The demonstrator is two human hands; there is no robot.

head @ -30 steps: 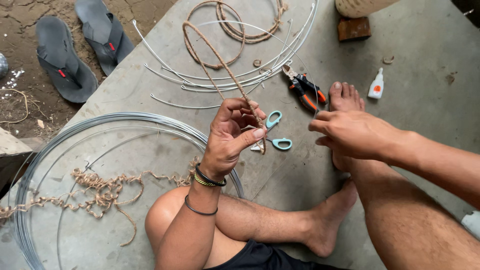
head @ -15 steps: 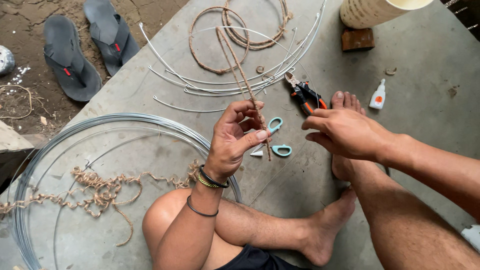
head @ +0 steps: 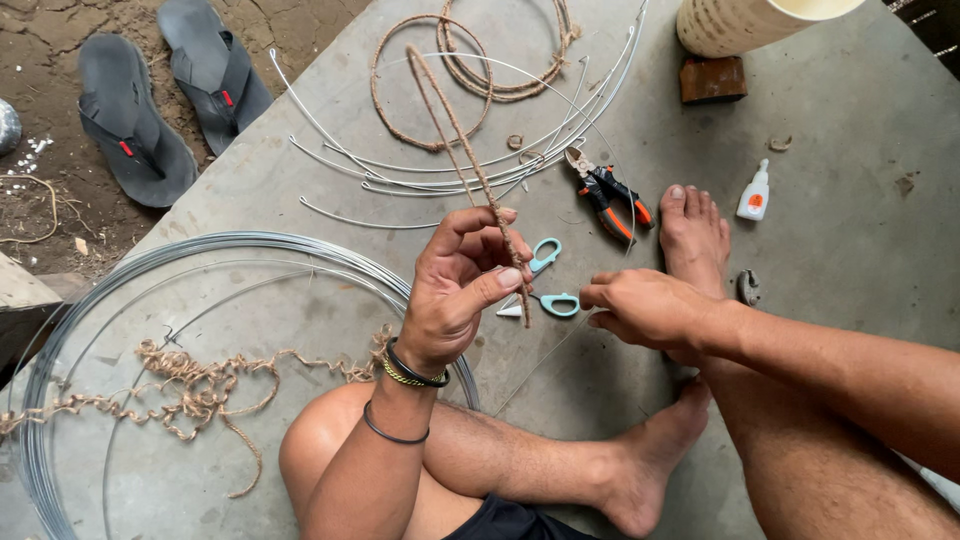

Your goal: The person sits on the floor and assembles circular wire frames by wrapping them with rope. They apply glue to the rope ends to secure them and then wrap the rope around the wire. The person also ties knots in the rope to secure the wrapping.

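My left hand (head: 462, 285) pinches a wire ring wrapped in brown jute twine (head: 455, 110), gripping it between thumb and fingers near its lower end. The wrapped ring stretches away from me over the concrete floor. My right hand (head: 645, 305) sits close to the right with fingers curled, seemingly on a thin bare wire (head: 545, 360) running down toward my leg; what it grips is hard to see. Teal-handled scissors (head: 545, 280) lie on the floor between the two hands.
Orange-handled pliers (head: 610, 195) and a small glue bottle (head: 755, 192) lie near my right foot. Curved cut wires (head: 450, 170), a big wire coil (head: 190, 250), loose jute twine (head: 190, 385), twine rings (head: 510, 60), two sandals (head: 160, 90) and a pale cylinder (head: 740, 22) surround me.
My left hand has lifted and turned the twine-wrapped ring slightly; my right hand has drawn closer and lower, fingers now near the scissors.
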